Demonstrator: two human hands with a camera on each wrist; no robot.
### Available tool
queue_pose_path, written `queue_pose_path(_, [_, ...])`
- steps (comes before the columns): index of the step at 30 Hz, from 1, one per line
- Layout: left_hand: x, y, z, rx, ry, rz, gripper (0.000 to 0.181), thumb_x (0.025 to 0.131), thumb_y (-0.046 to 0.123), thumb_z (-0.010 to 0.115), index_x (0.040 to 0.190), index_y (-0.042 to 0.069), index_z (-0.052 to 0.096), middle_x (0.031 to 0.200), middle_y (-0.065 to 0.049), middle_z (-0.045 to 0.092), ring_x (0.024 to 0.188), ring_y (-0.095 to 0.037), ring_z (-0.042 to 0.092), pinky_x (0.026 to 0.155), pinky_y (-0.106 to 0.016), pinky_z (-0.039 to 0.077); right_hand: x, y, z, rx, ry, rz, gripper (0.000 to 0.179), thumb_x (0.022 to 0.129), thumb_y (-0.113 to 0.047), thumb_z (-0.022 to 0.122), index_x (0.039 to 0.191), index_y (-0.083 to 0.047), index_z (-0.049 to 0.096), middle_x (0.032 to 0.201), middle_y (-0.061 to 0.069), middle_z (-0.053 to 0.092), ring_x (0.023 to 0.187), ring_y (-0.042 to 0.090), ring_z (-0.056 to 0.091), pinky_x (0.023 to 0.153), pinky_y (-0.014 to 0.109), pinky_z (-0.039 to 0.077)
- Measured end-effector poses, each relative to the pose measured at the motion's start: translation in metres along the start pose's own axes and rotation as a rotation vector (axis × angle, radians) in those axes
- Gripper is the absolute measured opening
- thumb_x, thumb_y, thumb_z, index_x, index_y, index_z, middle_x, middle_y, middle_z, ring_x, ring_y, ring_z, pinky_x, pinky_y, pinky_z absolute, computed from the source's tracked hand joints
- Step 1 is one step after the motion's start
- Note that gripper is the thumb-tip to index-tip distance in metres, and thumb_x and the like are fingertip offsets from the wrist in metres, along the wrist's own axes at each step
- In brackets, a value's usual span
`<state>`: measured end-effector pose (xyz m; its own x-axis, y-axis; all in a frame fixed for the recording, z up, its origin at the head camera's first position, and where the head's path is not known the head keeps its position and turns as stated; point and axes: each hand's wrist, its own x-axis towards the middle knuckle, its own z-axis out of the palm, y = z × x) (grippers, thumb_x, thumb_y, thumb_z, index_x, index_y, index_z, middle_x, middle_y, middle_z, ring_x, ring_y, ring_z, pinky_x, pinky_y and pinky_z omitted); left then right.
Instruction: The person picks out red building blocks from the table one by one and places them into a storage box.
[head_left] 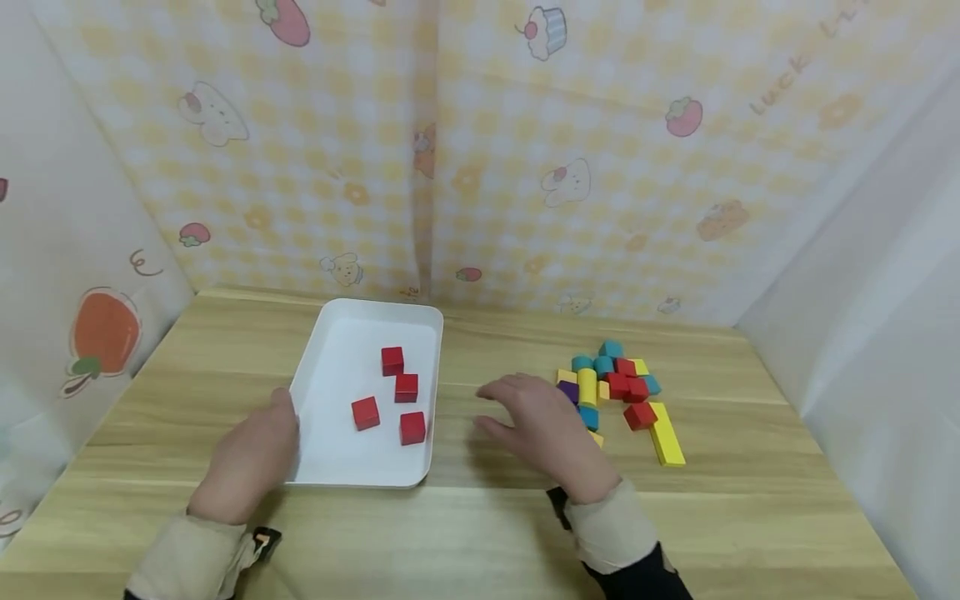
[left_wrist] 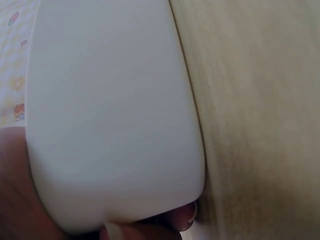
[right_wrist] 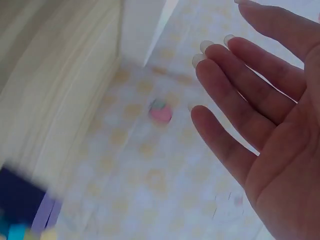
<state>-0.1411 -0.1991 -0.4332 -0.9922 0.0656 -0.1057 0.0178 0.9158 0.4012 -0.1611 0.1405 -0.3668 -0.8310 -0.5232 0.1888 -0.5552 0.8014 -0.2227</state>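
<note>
A white tray (head_left: 333,358) lies left of centre on the table, with several red cubes (head_left: 365,413) spread over its right half. My left hand (head_left: 251,458) grips the tray's left side. Up close in the left wrist view, the tray wall (left_wrist: 115,110) hides part of that hand, and fingertips (left_wrist: 187,215) show at its edge. My right hand (head_left: 543,429) hovers between the tray and a group of blocks, holding nothing. Its fingers (right_wrist: 225,145) are spread and gently bent in the right wrist view.
Right of my right hand sits a cluster of loose blocks: red cubes (head_left: 637,389), a yellow cylinder (head_left: 587,387), teal pieces (head_left: 611,348), a purple block (head_left: 568,391). A long yellow block (head_left: 667,435) lies beside them. Patterned cloth (head_left: 495,167) hangs behind the wooden table (head_left: 420,542).
</note>
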Motion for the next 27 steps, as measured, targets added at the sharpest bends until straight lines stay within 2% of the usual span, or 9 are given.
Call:
queue_pose_path(5, [-0.001, -0.001, 0.001, -0.007, 0.000, 0.000, 0.015, 0.104, 0.008, 0.025, 0.101, -0.005, 0.032, 0.062, -0.011, 0.050, 0.053, -0.024, 0.050, 0.044, -0.038, 0.039, -0.025, 0.029, 0.000, -0.049, 0.028, 0.067, 0.030, 0.084, -0.030, 0.083, 0.107, -0.012, 0.076, 0.105, 0.001, 0.077, 0.099, 0.019, 0.071, 0.085, 0.037, 0.059])
queue_pose_path(12, [-0.001, 0.001, 0.003, -0.015, -0.018, -0.008, 0.016, 0.105, 0.010, 0.026, 0.102, -0.005, 0.033, 0.064, -0.012, 0.052, 0.055, -0.024, 0.051, 0.046, -0.039, 0.041, -0.050, 0.063, -0.005, -0.073, -0.003, 0.161, 0.030, 0.082, -0.026, 0.084, 0.107, -0.011, 0.075, 0.104, 0.002, 0.076, 0.099, 0.021, 0.070, 0.083, 0.039, 0.060])
queue_pose_path(17, [0.000, 0.000, 0.004, -0.007, 0.006, -0.002, 0.016, 0.105, 0.009, 0.027, 0.101, -0.005, 0.034, 0.064, -0.012, 0.053, 0.055, -0.024, 0.052, 0.046, -0.040, 0.041, -0.058, 0.084, -0.012, -0.077, 0.010, 0.182, 0.028, 0.082, -0.022, 0.085, 0.104, -0.009, 0.074, 0.103, 0.006, 0.074, 0.098, 0.023, 0.070, 0.080, 0.040, 0.059])
queue_pose_path(21, [0.000, -0.001, 0.003, -0.010, 0.025, -0.002, 0.015, 0.104, 0.007, 0.027, 0.100, -0.005, 0.034, 0.064, -0.013, 0.054, 0.055, -0.025, 0.054, 0.046, -0.042, 0.042, -0.063, 0.105, -0.021, -0.045, 0.013, 0.193, 0.029, 0.081, -0.011, 0.084, 0.106, -0.004, 0.072, 0.108, 0.012, 0.074, 0.095, 0.028, 0.070, 0.080, 0.043, 0.059])
queue_pose_path(27, [-0.002, 0.000, 0.001, -0.006, 0.024, -0.007, 0.014, 0.103, 0.005, 0.026, 0.100, -0.005, 0.035, 0.064, -0.013, 0.054, 0.056, -0.025, 0.054, 0.046, -0.042, 0.043, -0.073, 0.132, -0.033, 0.001, -0.054, 0.280, 0.032, 0.081, -0.006, 0.082, 0.111, -0.002, 0.071, 0.110, 0.016, 0.073, 0.099, 0.034, 0.068, 0.085, 0.051, 0.057])
